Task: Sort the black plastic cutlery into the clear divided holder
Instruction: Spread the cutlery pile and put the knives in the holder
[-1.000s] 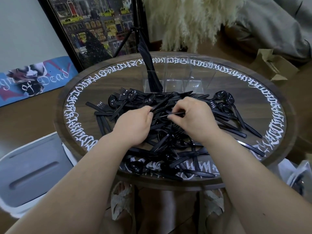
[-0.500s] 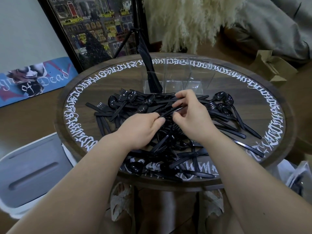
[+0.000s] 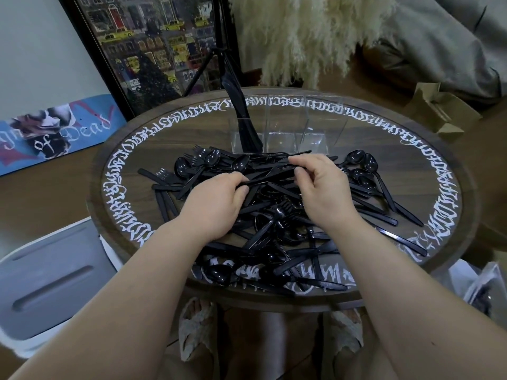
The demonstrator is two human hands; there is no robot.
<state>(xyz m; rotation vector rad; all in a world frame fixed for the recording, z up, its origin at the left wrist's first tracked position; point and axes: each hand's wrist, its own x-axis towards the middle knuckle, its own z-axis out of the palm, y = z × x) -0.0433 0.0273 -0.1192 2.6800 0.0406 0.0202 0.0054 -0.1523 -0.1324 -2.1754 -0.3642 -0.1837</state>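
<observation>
Cutlery (image 3: 274,215) lies in a tangled black heap mid-table (image 3: 452,165), light, stiff and slick, probably best pinched along a handle. The left hand (image 3: 216,207) and right hand (image 3: 321,187) each pinch an end of 1 knife (image 3: 270,177) over it. Behind, the holder (image 3: 285,133) has 3 sections: the left holds knives, the others look empty.
</observation>
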